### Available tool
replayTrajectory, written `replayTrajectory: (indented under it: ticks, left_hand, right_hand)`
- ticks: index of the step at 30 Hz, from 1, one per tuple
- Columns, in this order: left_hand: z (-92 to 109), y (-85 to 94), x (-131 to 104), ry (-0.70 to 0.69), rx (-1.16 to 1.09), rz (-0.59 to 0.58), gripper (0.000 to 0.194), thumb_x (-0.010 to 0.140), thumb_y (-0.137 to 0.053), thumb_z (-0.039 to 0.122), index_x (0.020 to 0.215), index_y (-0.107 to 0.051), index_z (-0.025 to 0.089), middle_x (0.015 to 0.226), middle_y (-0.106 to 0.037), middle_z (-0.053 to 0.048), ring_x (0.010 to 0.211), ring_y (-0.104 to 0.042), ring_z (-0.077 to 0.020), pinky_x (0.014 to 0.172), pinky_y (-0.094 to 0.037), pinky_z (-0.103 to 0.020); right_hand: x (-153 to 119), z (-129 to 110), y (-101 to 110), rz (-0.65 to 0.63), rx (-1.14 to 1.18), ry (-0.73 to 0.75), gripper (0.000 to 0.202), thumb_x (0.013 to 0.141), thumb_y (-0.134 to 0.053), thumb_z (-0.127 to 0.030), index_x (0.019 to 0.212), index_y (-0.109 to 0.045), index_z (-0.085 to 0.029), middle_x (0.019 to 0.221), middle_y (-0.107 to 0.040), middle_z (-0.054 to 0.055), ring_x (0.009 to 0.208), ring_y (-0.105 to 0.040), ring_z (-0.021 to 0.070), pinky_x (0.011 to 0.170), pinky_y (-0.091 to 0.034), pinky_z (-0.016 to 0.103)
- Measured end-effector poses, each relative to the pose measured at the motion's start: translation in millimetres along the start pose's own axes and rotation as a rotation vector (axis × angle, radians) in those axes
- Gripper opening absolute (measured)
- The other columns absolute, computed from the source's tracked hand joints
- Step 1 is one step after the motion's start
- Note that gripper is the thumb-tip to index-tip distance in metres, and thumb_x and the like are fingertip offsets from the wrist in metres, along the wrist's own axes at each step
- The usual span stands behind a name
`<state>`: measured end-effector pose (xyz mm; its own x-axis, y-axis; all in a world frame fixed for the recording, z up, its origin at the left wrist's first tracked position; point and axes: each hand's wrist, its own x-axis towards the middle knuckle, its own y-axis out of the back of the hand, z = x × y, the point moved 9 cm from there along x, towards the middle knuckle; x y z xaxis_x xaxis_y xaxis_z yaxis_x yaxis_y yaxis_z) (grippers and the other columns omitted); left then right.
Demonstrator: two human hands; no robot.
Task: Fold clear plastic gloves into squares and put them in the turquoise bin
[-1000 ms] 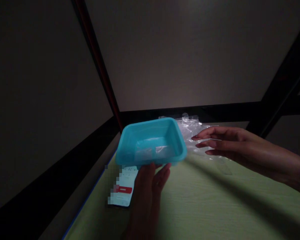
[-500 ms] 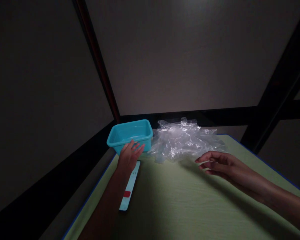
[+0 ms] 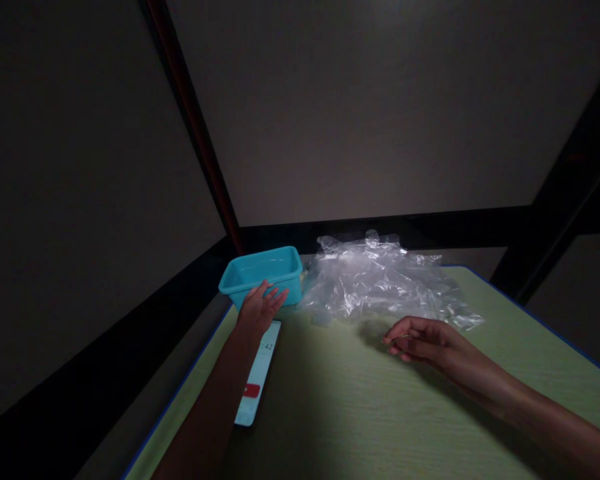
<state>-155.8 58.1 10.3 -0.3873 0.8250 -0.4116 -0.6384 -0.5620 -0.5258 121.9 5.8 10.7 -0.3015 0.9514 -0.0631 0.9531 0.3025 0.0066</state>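
My left hand (image 3: pixel 261 308) has its fingers spread at the near wall of a turquoise plastic basin (image 3: pixel 293 288); nothing is seen in it. Under my left forearm lies a phone (image 3: pixel 263 367) with a lit screen showing digits and a red button. My right hand (image 3: pixel 417 340) is low over the table, its thumb and fingers pinched together; a thin, small thing may be at the fingertips, too small to name. Just beyond it is a heap of crumpled clear plastic bags (image 3: pixel 375 277).
The pale green table (image 3: pixel 355 400) has a blue edge. Behind it stands a grey wall (image 3: pixel 370 120) with a dark band along its foot. A dark reddish post rises behind the basin at the left.
My right hand has closed its fingers and moved slightly left and down. The plastic bags now spread farther right. The basin looks slightly shifted and turned. My left hand is nearly unchanged.
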Motion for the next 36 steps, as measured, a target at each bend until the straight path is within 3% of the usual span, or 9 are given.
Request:
replayTrajectory:
  ticks: [12,17,21,23,27,29,32,36]
  left_hand:
    - [-2.9,-1.2,-7.6,0.017,0.101,-0.005,0.013,0.087,-0.044,0.007,0.078,-0.049,0.014,0.078,-0.058,-0.005,0.065,-0.064,-0.0133,0.057,-0.055,-0.023]
    - [-13.7,-9.4,-20.0,-0.149,0.205,-0.058,0.019,0.078,-0.052,0.0,0.071,-0.047,0.016,0.07,-0.057,0.0,0.066,-0.063,-0.0115,0.066,-0.053,-0.023]
    - [-34.3,-47.9,-37.4,-0.364,0.426,-0.243,0.022,0.063,-0.068,0.002,0.073,-0.054,0.015,0.073,-0.059,0.001,0.077,-0.063,-0.0148,0.075,-0.051,-0.028]
    - [-40.2,-74.1,-40.7,-0.482,0.545,-0.33,0.028,0.054,-0.07,-0.002,0.072,-0.055,0.015,0.081,-0.059,0.001,0.089,-0.06,-0.0166,0.082,-0.047,-0.029]
    - [-44.0,-116.4,-29.7,-0.641,0.739,-0.389,0.032,0.058,-0.067,-0.002,0.081,-0.055,0.016,0.091,-0.058,-0.002,0.098,-0.056,-0.0189,0.088,-0.043,-0.033]
    - [-48.2,-130.9,-21.0,-0.667,0.83,-0.406,0.033,0.062,-0.068,0.001,0.088,-0.055,0.016,0.085,-0.058,-0.002,0.088,-0.059,-0.019,0.083,-0.045,-0.034]
    - [-57.2,-145.7,-12.2,-0.687,0.958,-0.436,0.03,0.068,-0.069,0.007,0.095,-0.056,0.013,0.08,-0.059,-0.002,0.079,-0.06,-0.0182,0.079,-0.047,-0.035]
    - [-65.6,-157.4,-14.0,-0.722,1.09,-0.519,0.024,0.084,-0.059,0.026,0.104,-0.057,0.012,0.099,-0.06,-0.006,0.085,-0.06,-0.0177,0.076,-0.051,-0.036]
  right_hand:
    - [1.2,4.6,-12.4,-0.02,-0.045,0.058,0.021,0.066,-0.066,-0.036,0.074,-0.063,-0.017,0.069,-0.062,0.003,0.062,-0.055,0.0129,0.06,-0.044,0.028]
    - [0.8,-10.6,-9.8,0.05,-0.3,0.225,0.018,0.072,-0.053,-0.034,0.072,-0.059,-0.017,0.066,-0.062,0.004,0.06,-0.057,0.0147,0.055,-0.046,0.029]
    - [-1.8,-30.7,16.5,0.248,-0.541,0.355,0.014,0.075,-0.048,-0.03,0.067,-0.054,-0.02,0.071,-0.061,0.005,0.068,-0.059,0.0179,0.058,-0.047,0.03]
    - [-5.5,-47.4,36.8,0.442,-0.767,0.463,0.014,0.076,-0.044,-0.027,0.073,-0.056,-0.02,0.077,-0.061,0.006,0.067,-0.058,0.019,0.06,-0.048,0.033]
    - [7.4,-55.1,73.6,0.616,-0.914,0.456,0.022,0.074,-0.047,-0.024,0.091,-0.059,-0.017,0.099,-0.061,0.014,0.09,-0.056,0.029,0.081,-0.043,0.047]
    - [19.9,-52.8,86.9,0.654,-0.969,0.418,0.028,0.074,-0.051,-0.026,0.098,-0.059,-0.015,0.103,-0.062,0.016,0.097,-0.055,0.0333,0.083,-0.04,0.051]
    - [41.1,-44.5,98.1,0.652,-1.012,0.35,0.028,0.074,-0.054,-0.029,0.098,-0.06,-0.016,0.093,-0.067,0.013,0.083,-0.06,0.0297,0.075,-0.044,0.046]
    - [59.2,-38.9,99.6,0.619,-1.042,0.308,0.023,0.072,-0.059,-0.035,0.088,-0.062,-0.018,0.072,-0.065,0.006,0.065,-0.059,0.0216,0.06,-0.044,0.033]
